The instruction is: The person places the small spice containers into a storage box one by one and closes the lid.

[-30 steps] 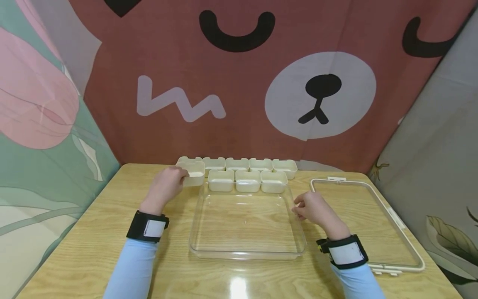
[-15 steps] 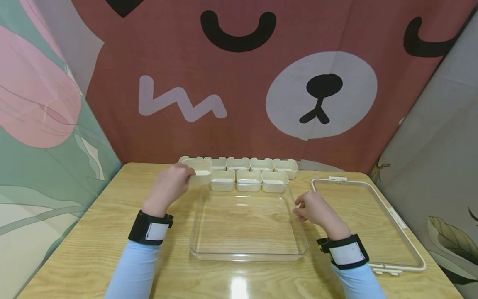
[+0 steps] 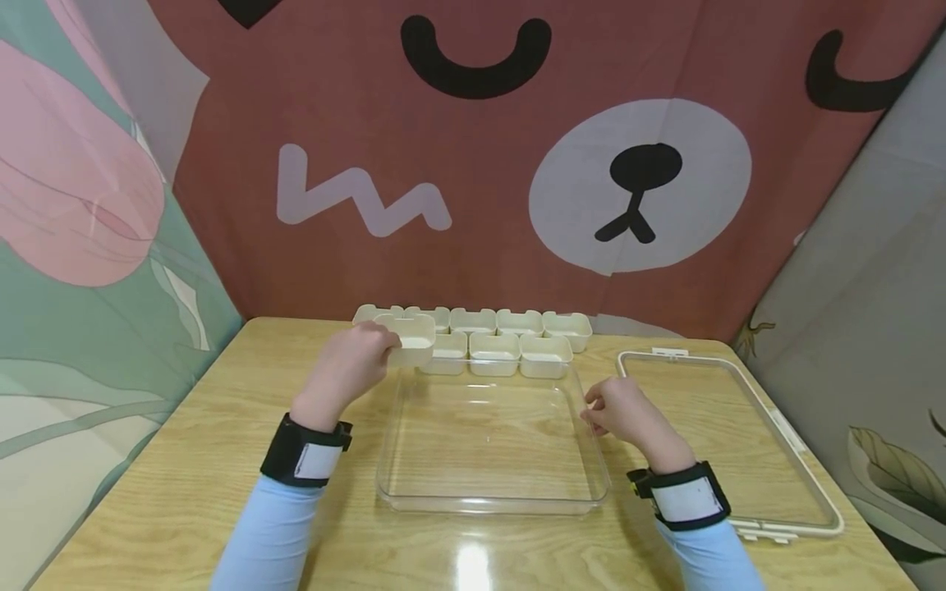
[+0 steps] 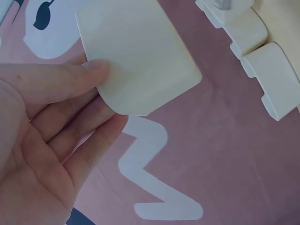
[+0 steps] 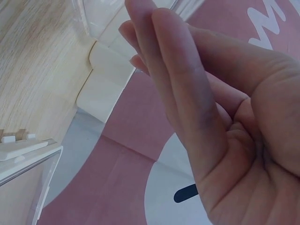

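Observation:
My left hand point(image 3: 351, 365) pinches a cream-coloured plastic cup point(image 3: 414, 336) by its left side and holds it above the far left corner of a clear plastic bin point(image 3: 491, 501). In the left wrist view, the thumb lies on the cup's smooth wall point(image 4: 140, 56), with the fingers behind it. At the bin's right side, my right hand point(image 3: 631, 419) holds the rim between thumb and fingers; the contact itself is partly hidden. Several matching cups point(image 3: 495, 355) stand in two rows behind the bin. No contents show in the bin.
A clear lid with a white frame and clips point(image 3: 787, 435) lies to the right of the bin. The wooden table point(image 3: 222, 419) meets a printed bear curtain point(image 3: 488, 263) at the back. Patterned cloths hang at both sides.
My left hand has carried the cup to the right, from the left end of the rows towards the bin's far left corner. The right hand has stayed at the bin's rim.

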`<state>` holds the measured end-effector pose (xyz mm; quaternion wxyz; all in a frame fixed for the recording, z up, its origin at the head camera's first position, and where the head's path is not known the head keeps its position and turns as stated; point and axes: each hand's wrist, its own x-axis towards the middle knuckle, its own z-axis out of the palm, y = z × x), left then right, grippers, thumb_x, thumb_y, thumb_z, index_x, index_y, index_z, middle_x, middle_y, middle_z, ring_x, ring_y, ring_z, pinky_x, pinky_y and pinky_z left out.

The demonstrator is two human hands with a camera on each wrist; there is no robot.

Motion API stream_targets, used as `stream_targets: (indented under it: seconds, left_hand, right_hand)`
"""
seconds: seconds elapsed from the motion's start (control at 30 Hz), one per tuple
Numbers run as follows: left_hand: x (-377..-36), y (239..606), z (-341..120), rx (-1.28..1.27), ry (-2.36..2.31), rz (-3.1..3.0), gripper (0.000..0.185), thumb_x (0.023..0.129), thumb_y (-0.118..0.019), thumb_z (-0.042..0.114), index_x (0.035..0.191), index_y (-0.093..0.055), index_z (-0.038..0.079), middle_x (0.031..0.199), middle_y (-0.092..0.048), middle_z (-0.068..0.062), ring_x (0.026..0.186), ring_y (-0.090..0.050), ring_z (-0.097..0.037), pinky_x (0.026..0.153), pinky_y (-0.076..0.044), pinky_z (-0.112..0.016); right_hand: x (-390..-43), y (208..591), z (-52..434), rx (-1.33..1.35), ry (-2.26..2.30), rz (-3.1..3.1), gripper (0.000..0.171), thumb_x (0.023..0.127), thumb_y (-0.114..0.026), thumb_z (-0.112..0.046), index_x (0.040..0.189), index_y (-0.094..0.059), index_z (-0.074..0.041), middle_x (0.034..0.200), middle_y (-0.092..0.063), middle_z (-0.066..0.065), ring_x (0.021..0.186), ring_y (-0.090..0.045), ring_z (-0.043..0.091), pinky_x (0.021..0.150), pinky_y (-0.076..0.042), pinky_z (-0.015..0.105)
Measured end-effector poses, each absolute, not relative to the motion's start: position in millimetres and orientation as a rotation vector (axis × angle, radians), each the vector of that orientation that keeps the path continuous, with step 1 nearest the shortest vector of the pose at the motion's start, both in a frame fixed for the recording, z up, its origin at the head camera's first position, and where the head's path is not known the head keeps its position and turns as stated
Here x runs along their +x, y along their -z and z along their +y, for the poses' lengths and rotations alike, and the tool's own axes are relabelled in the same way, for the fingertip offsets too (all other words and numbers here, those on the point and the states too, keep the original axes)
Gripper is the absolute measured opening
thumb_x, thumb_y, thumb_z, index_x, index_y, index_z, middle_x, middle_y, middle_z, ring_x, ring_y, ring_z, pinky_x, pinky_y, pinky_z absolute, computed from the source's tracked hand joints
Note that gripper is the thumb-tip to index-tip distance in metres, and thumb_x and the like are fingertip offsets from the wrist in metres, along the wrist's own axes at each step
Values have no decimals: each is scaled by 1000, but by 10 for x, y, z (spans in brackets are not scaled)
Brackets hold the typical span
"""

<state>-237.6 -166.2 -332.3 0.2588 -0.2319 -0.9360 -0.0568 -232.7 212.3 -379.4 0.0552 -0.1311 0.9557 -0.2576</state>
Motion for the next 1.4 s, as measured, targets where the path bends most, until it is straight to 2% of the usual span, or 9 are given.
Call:
stream_targets:
  seconds: [0.13, 0.37, 0.6, 0.83, 1.07, 1.4]
  left_hand:
    - [-2339, 3295, -1603, -651, 137, -2536, 19, 77, -61, -6, 76, -73, 9, 66, -61, -3, 58, -50, -15, 47, -40, -26]
    - [-2327, 3299, -1485, -709, 149, -2533, 20, 77, -61, -7, 73, -71, 10, 65, -61, -1, 58, -51, -13, 51, -42, -26]
    - [-2355, 3345, -1365, -762, 134, -2531, 26, 72, -55, -11, 66, -66, 12, 57, -46, 3, 54, -38, -11, 46, -25, -22]
    - [-2345, 3366, -1304, -774, 122, -2542, 27, 74, -58, -11, 74, -73, 12, 63, -61, 2, 55, -46, -9, 47, -32, -20]
    - [-2379, 3409, -1280, -808, 133, -2529, 31, 70, -53, -13, 66, -69, 13, 56, -46, 5, 53, -36, -9, 46, -25, -22]
    - [-2423, 3518, -1253, -839, 140, -2589, 29, 68, -55, -12, 59, -63, 15, 54, -42, 7, 52, -34, -9, 45, -27, -22]
  right_hand:
    - [-2323, 3792, 2131, -399, 768, 2905, 27, 83, -68, -4, 105, -64, 13, 75, -70, 12, 59, -67, 16, 57, -55, 29]
    - [-2334, 3799, 2153, -400, 769, 2897, 28, 84, -67, -4, 106, -64, 13, 75, -70, 11, 59, -67, 16, 58, -55, 30]
    - [-2336, 3799, 2161, -410, 775, 2890, 28, 84, -67, -4, 106, -64, 13, 75, -70, 11, 59, -66, 13, 60, -55, 31]
    - [-2326, 3784, 2147, -429, 770, 2891, 28, 84, -67, -4, 107, -64, 13, 73, -70, 9, 58, -66, 12, 60, -55, 31]
    - [-2338, 3783, 2147, -429, 762, 2898, 28, 84, -67, -4, 106, -64, 13, 74, -70, 11, 58, -66, 12, 59, -55, 31]
    - [-2357, 3780, 2129, -414, 743, 2899, 29, 84, -68, -5, 106, -64, 13, 77, -71, 13, 59, -66, 13, 58, -55, 30]
